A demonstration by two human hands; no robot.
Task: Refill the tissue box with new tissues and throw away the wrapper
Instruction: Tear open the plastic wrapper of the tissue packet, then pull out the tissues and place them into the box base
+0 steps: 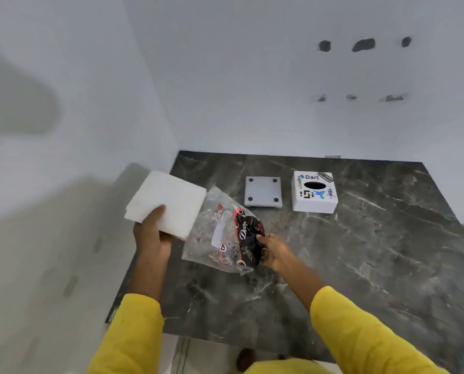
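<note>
I see my left hand [151, 233] gripping the tissues [169, 202] over the tabletop's [360, 252] left edge, stack angled up-left. My right hand [272, 251] pinches the wrapper [225, 233] (mouth toward the stack). The box [314, 192] and base [263, 191] sit apart near the wall; open tabletop lies right.

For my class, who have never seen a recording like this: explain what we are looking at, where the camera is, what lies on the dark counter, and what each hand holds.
There is no machine here. One camera worn on a person's head looks down at their two bare hands. The left hand grips a stack of white tissues, almost out of the clear plastic wrapper, which the right hand pinches at its printed end. On the dark marble counter lie a white tissue box with stickers, its slot facing up, and beside it a grey square base plate.
</note>
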